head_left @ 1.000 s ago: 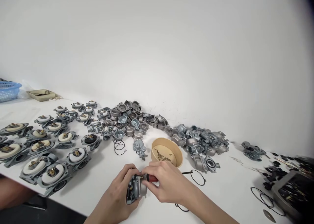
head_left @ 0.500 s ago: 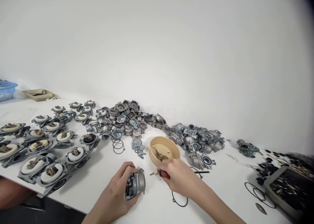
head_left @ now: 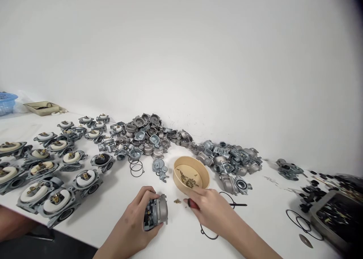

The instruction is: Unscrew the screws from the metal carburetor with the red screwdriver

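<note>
My left hand (head_left: 135, 219) grips a grey metal carburetor body (head_left: 155, 212) resting on the white table (head_left: 119, 198) near its front edge. My right hand (head_left: 208, 210) holds a red-handled screwdriver (head_left: 193, 204), its dark shaft (head_left: 238, 205) pointing right; the fingertips reach toward the round tan bowl (head_left: 191, 176) of small brass screws just behind them. A loose brass screw (head_left: 177, 201) lies on the table between the two hands.
Rows of carburetor halves with white floats (head_left: 42, 168) fill the left. Piles of grey castings (head_left: 144, 136) and carburetor bodies (head_left: 229, 158) line the back. Black O-rings (head_left: 136, 169) lie about. A grey tray of dark parts (head_left: 337, 217) sits far right; a blue basket (head_left: 7, 102) far left.
My right hand drew the screwdriver away from the carburetor to the right, then reached toward the bowl. A brass screw now lies on the table. The left hand kept its grip.
</note>
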`<state>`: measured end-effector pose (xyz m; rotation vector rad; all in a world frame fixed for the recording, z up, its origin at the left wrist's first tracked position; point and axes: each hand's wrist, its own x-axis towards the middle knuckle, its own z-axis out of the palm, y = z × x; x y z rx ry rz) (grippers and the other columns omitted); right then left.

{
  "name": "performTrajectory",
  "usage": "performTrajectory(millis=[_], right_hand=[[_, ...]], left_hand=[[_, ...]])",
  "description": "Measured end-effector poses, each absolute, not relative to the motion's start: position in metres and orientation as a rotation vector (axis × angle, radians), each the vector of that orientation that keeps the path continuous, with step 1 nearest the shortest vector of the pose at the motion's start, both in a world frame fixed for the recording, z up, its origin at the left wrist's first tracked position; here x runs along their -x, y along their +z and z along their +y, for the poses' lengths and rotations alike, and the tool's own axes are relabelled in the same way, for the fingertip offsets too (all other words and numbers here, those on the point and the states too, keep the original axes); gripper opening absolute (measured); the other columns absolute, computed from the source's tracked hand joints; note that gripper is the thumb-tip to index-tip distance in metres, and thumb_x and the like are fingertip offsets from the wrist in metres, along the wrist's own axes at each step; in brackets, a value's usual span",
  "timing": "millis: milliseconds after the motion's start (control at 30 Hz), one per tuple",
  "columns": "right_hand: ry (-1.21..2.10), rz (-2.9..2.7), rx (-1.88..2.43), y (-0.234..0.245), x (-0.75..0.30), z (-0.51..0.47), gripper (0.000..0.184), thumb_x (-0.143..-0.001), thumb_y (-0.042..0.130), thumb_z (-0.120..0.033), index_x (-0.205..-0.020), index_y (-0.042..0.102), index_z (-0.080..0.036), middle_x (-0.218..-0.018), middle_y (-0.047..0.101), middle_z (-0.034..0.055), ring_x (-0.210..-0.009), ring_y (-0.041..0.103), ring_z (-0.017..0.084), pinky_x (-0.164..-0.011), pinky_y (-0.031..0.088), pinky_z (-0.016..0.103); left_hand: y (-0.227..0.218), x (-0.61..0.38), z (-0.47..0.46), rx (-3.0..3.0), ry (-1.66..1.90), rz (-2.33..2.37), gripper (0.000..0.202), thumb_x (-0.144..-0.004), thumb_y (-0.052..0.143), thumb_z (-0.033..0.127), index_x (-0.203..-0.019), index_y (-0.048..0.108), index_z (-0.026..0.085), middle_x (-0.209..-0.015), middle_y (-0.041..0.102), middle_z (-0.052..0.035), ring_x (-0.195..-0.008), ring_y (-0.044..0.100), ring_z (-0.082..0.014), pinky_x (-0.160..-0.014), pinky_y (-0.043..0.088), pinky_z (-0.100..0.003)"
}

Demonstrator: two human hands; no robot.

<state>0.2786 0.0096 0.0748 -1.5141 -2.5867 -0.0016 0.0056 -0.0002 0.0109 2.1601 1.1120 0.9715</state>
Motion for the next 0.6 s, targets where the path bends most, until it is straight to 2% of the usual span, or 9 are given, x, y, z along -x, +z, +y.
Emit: performTrajectory(millis=[67,133,200,267,367,433,600], right_hand=[[0.038,-2.405,1.298,0.089,-0.298,0.004,0.023,-0.098,0.060,-0.014,-0.112,0.078,-0.018,-0.079,0.077,0.0059,-0.058,0.067,0.020,-0.056,0.047,0.030],[0.098,-2.191,1.180,0.104,-0.322,0.000,0.017,-0.102,0.067,-0.030,-0.113,0.078,-0.024,-0.080,0.079,0.0040,-0.049,0.062,0.016,-0.049,0.047,0.028],[0.183,-1.947,1.153,0.116,-0.345,-0.004,0.018,-0.103,0.066,-0.037,-0.111,0.080,-0.029,-0.080,0.080,0.0032,-0.050,0.063,0.016,-0.045,0.046,0.026],[0.259,-1.704,1.201,0.119,-0.362,-0.006,0.035,-0.104,0.060,-0.051,-0.092,0.081,-0.027,-0.075,0.076,0.0052,-0.056,0.064,0.018,-0.049,0.049,0.027],[0.437,-1.379,1.306,0.108,-0.369,-0.006,0.056,-0.098,0.059,-0.069,-0.070,0.074,-0.022,-0.062,0.063,0.0040,-0.044,0.049,0.014,-0.038,0.038,0.027],[0.572,-1.228,1.343,0.096,-0.364,-0.005,0.054,-0.094,0.065,-0.069,-0.069,0.070,-0.021,-0.058,0.059,0.0016,-0.039,0.048,0.013,-0.036,0.037,0.026],[0.693,-1.261,1.345,0.075,-0.346,-0.003,0.042,-0.088,0.079,-0.060,-0.075,0.072,-0.020,-0.057,0.063,0.0010,-0.046,0.063,0.018,-0.044,0.048,0.028]], left_hand=[[0.010,-0.006,0.000,-2.143,0.989,1.111,0.049,-0.087,0.068,0.013,-0.128,0.049,0.031,-0.135,0.056,-0.0101,-0.114,0.070,-0.0266,-0.094,0.060,-0.037],[0.011,-0.006,0.000,-2.136,0.987,1.113,0.048,-0.087,0.068,0.014,-0.127,0.049,0.032,-0.135,0.056,-0.0094,-0.111,0.071,-0.0254,-0.093,0.060,-0.036],[0.011,-0.006,0.000,-2.144,0.965,1.126,0.047,-0.087,0.069,0.015,-0.127,0.049,0.032,-0.136,0.056,-0.0092,-0.110,0.071,-0.0247,-0.093,0.060,-0.036],[0.012,-0.006,-0.001,-2.152,0.952,1.153,0.046,-0.088,0.069,0.016,-0.127,0.050,0.032,-0.137,0.056,-0.0095,-0.112,0.071,-0.0250,-0.093,0.060,-0.035],[0.011,-0.006,-0.001,-2.159,0.940,1.185,0.045,-0.089,0.069,0.019,-0.127,0.051,0.032,-0.138,0.057,-0.0100,-0.115,0.072,-0.0265,-0.093,0.061,-0.034],[0.009,-0.007,-0.002,-2.146,0.921,1.196,0.044,-0.090,0.069,0.020,-0.128,0.051,0.033,-0.140,0.056,-0.0101,-0.116,0.072,-0.0268,-0.091,0.061,-0.034],[0.006,-0.009,0.000,-2.119,0.884,1.241,0.040,-0.092,0.067,0.025,-0.128,0.052,0.033,-0.142,0.055,-0.0100,-0.116,0.073,-0.0269,-0.089,0.062,-0.033]])
